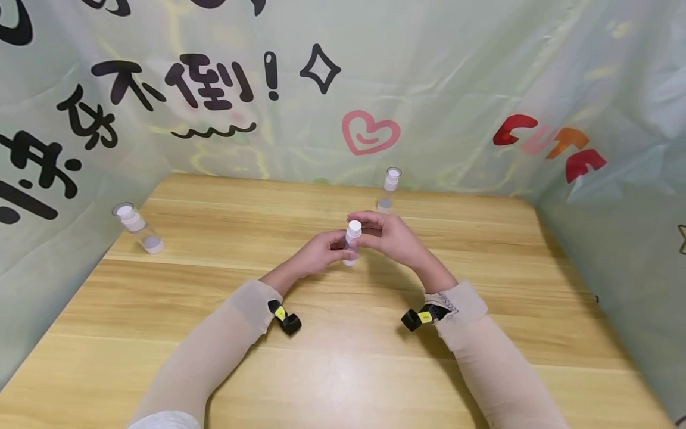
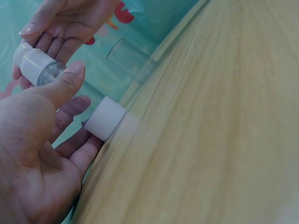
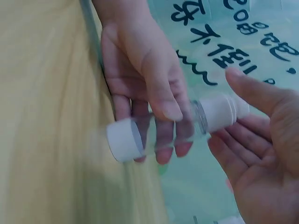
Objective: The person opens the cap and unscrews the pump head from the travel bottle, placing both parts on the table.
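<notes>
A small clear bottle with a white top and white base (image 1: 351, 243) stands upright at mid-table, its base at or near the tabletop. My left hand (image 1: 323, 253) holds its clear body between thumb and fingers, as the right wrist view shows. My right hand (image 1: 388, 235) is around the bottle's white top (image 3: 217, 112), thumb on one side and fingers on the other. In the right wrist view a gap shows between that thumb and the top; whether the fingers touch it I cannot tell. A transparent cylinder (image 2: 131, 60) stands on the table beyond the hands.
One similar bottle with a clear cap (image 1: 139, 228) stands at the table's left edge. Another (image 1: 388, 189) is at the back, just beyond my right hand. The wooden table (image 1: 343, 357) is bordered by a printed cloth (image 1: 439, 89) at the back and sides.
</notes>
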The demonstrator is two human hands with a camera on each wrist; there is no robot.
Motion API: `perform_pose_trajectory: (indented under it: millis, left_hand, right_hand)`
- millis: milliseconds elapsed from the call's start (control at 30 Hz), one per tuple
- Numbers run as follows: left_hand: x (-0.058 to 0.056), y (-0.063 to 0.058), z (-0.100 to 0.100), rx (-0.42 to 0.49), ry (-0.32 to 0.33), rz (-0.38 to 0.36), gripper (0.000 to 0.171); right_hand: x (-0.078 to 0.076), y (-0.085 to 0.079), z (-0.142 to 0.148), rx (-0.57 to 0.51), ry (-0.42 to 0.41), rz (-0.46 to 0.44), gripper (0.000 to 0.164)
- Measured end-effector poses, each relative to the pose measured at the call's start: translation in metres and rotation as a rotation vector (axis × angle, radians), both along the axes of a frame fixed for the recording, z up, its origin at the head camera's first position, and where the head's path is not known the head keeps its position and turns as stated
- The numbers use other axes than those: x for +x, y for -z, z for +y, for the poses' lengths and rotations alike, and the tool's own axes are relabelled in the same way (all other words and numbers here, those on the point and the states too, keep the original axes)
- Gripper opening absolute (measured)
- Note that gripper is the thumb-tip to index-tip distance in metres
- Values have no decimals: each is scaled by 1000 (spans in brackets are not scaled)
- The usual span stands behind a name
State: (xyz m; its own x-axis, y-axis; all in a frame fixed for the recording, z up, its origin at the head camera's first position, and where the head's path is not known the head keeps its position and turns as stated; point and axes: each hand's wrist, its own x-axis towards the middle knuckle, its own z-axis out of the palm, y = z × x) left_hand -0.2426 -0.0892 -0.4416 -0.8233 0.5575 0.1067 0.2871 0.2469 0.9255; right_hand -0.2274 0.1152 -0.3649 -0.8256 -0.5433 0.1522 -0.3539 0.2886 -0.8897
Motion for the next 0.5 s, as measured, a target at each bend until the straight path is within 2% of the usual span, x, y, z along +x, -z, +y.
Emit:
perform_pose_trajectory:
  millis: [267,500]
  left_hand:
    - [0,0,0,0,-5,-8,36]
    - [2,-1,-1,-15,-14,1,34]
  right_hand:
    - [22,2,-13,-37,287,154,54]
    - [36,8,-28,-45,454,258,54]
